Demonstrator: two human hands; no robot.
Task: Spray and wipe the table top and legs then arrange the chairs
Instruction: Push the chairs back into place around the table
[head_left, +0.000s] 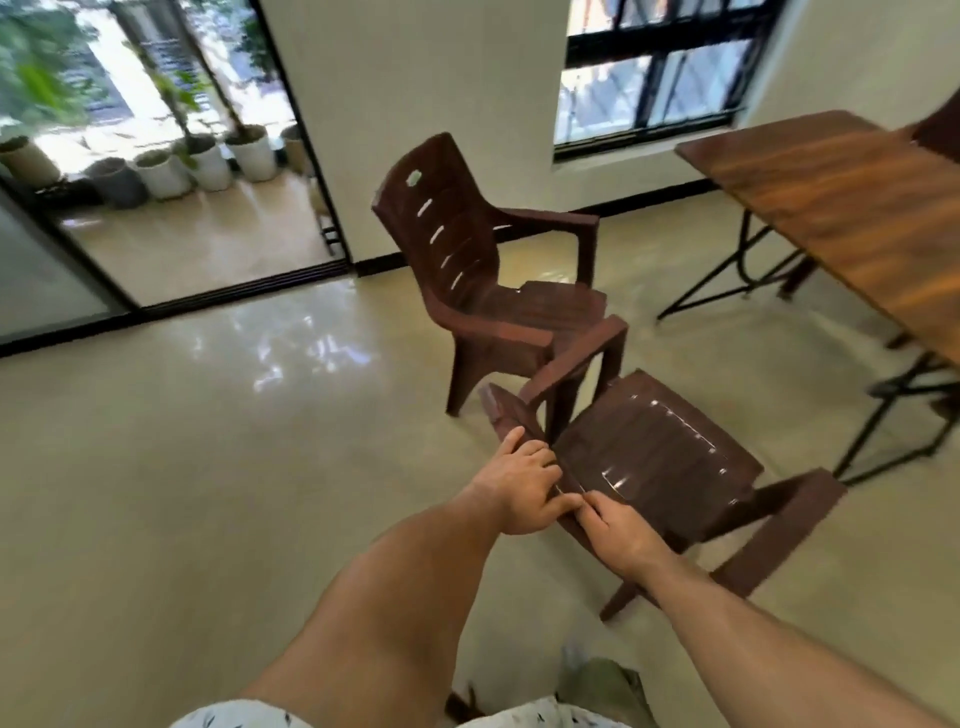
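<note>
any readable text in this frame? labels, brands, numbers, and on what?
No readable text anywhere in the head view.
near chair, gripped by the left hand and right hand: no label or brand shows.
far chair: only cut-out slots in its back, no lettering.
table: bare wood grain.
pots outside: plain, blurred.
shorts: small dark specks, not letters.

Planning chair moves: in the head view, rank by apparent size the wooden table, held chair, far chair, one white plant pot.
1. wooden table and held chair: alike, unranked; table is cropped at right, chair is nearest.
2. far chair: looks the same model, smaller only by distance.
3. white plant pot: smallest.
</note>
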